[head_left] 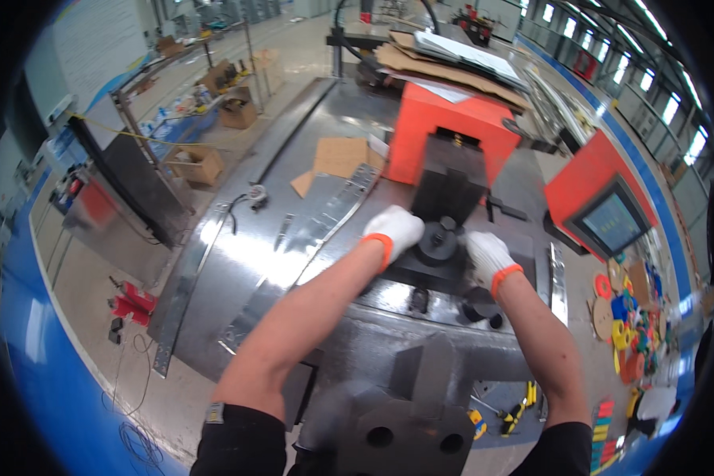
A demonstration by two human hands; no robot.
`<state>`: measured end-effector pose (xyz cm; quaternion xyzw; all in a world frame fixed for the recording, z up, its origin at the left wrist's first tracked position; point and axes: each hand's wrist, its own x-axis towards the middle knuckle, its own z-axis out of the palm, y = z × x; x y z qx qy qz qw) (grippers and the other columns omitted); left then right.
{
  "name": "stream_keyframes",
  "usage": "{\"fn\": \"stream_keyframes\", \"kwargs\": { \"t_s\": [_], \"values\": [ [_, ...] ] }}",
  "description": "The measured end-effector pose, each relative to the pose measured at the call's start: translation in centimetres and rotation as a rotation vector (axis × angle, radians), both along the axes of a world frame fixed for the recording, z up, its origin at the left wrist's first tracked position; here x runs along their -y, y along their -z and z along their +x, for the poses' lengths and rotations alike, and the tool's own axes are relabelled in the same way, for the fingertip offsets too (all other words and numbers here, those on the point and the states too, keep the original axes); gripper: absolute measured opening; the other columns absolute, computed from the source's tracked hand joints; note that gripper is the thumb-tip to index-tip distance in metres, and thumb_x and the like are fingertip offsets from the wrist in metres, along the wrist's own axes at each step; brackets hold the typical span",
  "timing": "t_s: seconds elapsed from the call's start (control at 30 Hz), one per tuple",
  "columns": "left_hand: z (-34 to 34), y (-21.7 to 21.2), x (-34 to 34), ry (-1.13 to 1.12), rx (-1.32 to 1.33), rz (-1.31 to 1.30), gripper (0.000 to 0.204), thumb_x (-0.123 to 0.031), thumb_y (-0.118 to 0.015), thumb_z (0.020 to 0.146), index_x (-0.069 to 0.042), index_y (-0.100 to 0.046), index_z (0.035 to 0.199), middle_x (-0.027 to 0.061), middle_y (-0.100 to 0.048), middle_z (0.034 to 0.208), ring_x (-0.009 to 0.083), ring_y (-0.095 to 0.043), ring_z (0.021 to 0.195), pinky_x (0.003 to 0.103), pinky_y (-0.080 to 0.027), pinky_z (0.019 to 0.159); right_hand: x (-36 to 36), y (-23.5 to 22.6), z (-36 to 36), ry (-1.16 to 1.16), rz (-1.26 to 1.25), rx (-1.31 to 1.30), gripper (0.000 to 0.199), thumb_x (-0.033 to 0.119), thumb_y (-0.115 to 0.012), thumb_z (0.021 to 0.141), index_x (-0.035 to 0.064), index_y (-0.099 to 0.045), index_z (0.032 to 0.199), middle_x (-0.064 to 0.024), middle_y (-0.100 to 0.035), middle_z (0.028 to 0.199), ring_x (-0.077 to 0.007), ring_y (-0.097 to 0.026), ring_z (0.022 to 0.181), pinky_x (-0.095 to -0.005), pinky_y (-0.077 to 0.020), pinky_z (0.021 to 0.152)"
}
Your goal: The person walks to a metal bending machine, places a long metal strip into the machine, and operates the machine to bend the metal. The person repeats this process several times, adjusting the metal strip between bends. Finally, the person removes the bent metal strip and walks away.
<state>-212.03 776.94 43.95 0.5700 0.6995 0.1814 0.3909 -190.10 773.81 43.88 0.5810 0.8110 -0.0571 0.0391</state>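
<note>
Both my hands wear white knit gloves with orange cuffs and flank a dark round stepped die point(437, 244) on the machine's black tooling block. My left hand point(395, 228) is curled against the die's left side, its fingertips hidden at the foot of the upright black block point(452, 176). On the other side, my right hand point(488, 254) is closed, fingers bent down beside the die. What either hand grips, if anything, is hidden. Behind the die stands the machine's orange housing point(411, 131).
Metal strips point(329, 210) and cardboard pieces point(341, 156) lie on the steel table at left. An orange control box with a screen point(609, 222) stands at right. Nearest me is a dark block with round holes point(404, 436). Yellow-black pliers point(519, 411) lie low at right.
</note>
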Motion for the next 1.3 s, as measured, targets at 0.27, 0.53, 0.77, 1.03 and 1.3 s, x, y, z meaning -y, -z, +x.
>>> {"fn": "stream_keyframes", "kwargs": {
  "t_s": [0.27,0.53,0.77,1.03,1.3],
  "values": [
    [-0.2,0.7,0.7,-0.022,0.100,0.065,0.045,-0.037,-0.065,0.087,0.004,-0.078,0.097,0.0210,-0.075,0.082,0.0326,-0.075,0.076,0.042,-0.057,0.075,0.0,1.6,-0.3,0.132,0.024,0.005,0.041,-0.006,-0.081,0.067,0.0079,-0.076,0.106,-0.0236,-0.076,0.101,-0.0447,-0.073,0.103,-0.0498,-0.0610,0.089],
    [-0.3,0.2,0.9,0.031,0.107,0.041,0.054,-0.046,-0.072,0.084,0.003,-0.080,0.106,0.0242,-0.079,0.104,0.0351,-0.077,0.102,0.040,-0.058,0.090,0.5,0.5,-0.3,0.106,0.011,0.013,0.050,-0.007,-0.078,0.068,0.0103,-0.075,0.114,-0.0220,-0.076,0.106,-0.0435,-0.071,0.108,-0.0504,-0.0593,0.091],
    [-0.7,-1.8,1.4,0.037,0.028,-0.074,0.055,-0.046,-0.070,0.088,0.003,-0.078,0.112,0.0263,-0.078,0.106,0.0371,-0.078,0.099,0.042,-0.059,0.086,0.1,-0.8,-3.0,0.832,-0.436,-0.808,0.061,0.045,-0.065,0.098,-0.0009,-0.065,0.138,-0.0262,-0.070,0.132,-0.0422,-0.067,0.124,-0.0506,-0.0547,0.096],
    [-0.2,-2.4,1.6,0.040,0.034,-0.126,0.059,-0.048,-0.072,0.091,0.005,-0.076,0.118,0.0211,-0.078,0.106,0.0315,-0.077,0.089,0.040,-0.059,0.079,-0.2,-0.1,-2.3,0.763,-0.346,-0.822,0.069,0.053,-0.057,0.101,-0.0060,-0.065,0.134,-0.0265,-0.071,0.124,-0.0413,-0.072,0.111,-0.0514,-0.0550,0.090],
    [0.4,0.6,-0.1,-0.036,0.298,-0.144,0.055,-0.038,-0.072,0.097,0.009,-0.070,0.125,0.0190,-0.075,0.109,0.0292,-0.076,0.089,0.045,-0.061,0.074,0.5,1.6,-1.1,0.359,-0.152,-0.419,0.050,0.035,-0.065,0.100,0.0088,-0.063,0.143,-0.0238,-0.070,0.130,-0.0407,-0.068,0.119,-0.0495,-0.0553,0.094]
  ]
}}
